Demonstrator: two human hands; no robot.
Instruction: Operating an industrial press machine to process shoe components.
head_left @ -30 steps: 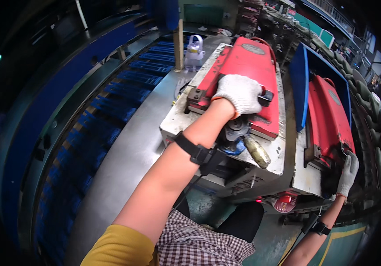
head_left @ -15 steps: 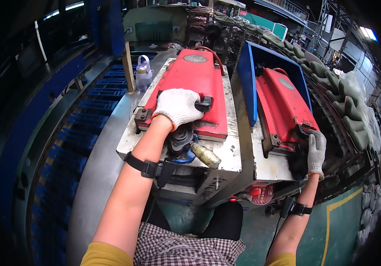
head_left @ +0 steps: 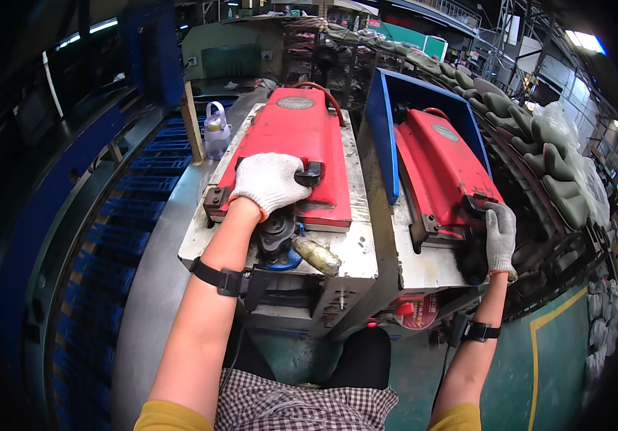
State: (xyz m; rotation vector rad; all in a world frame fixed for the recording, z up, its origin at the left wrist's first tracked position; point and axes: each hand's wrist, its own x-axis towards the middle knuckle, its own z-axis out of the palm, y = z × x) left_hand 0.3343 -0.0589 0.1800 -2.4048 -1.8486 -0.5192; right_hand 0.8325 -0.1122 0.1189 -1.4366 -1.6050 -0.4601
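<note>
My left hand (head_left: 271,184), in a white knit glove, is closed around the black handle (head_left: 311,174) at the near end of the left red machine cover (head_left: 298,129). Most of that handle is hidden under the glove. To the right, my gloved right hand (head_left: 500,241) has its fingers bent over the end of a second black handle (head_left: 477,204), on the right red machine cover (head_left: 444,161). Both covers lie on pale, scuffed machine bodies. Just below my left hand are a dark round knob-like fitting (head_left: 278,228) and a lever wrapped in yellowish tape (head_left: 317,256).
A blue guard (head_left: 383,136) surrounds the right cover's far end. Past a wooden post (head_left: 193,122) stands a lilac bottle (head_left: 216,131). Blue slats (head_left: 140,185) run along the left. Grey-green padded pieces (head_left: 564,194) line a rack at right. A red button (head_left: 403,308) sits low between the machines.
The machines and both hands sit slightly farther left in the picture. My left hand stays on its handle, and my right hand's fingers remain at the other one.
</note>
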